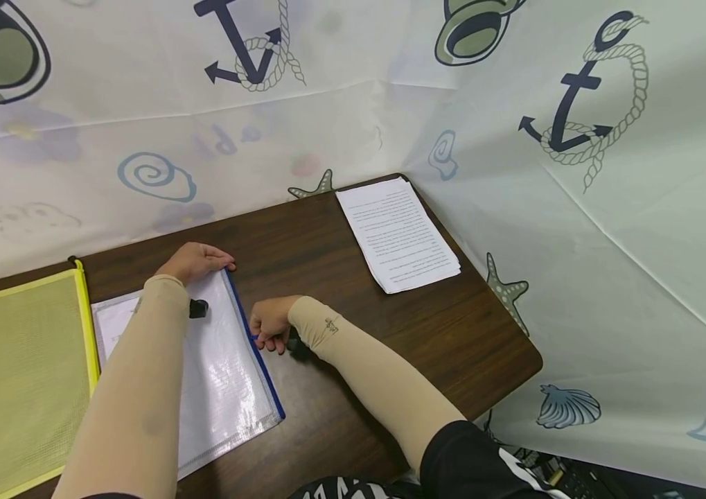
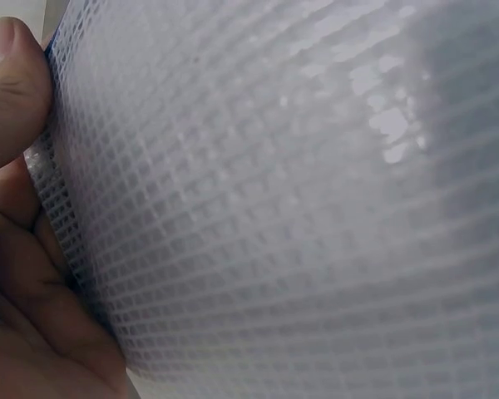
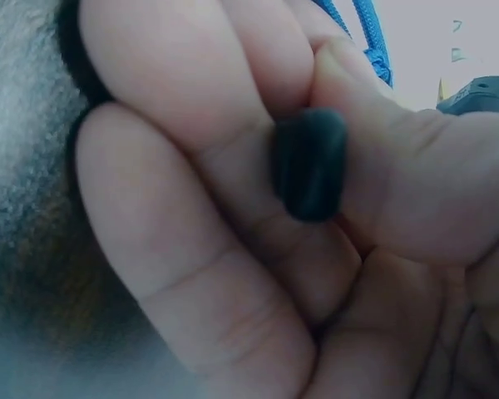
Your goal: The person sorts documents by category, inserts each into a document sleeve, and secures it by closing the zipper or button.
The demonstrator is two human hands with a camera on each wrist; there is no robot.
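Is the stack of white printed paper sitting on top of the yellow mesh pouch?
No, the stack of white printed paper lies on the bare dark wooden table, far from the yellow mesh pouch.

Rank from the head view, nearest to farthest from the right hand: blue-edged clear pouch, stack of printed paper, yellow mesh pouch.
1. Blue-edged clear pouch: the right hand is at its blue zip edge, pinching a small dark pull.
2. Stack of printed paper: beyond the hand, toward the table's far right corner.
3. Yellow mesh pouch: far left, past the clear pouch.
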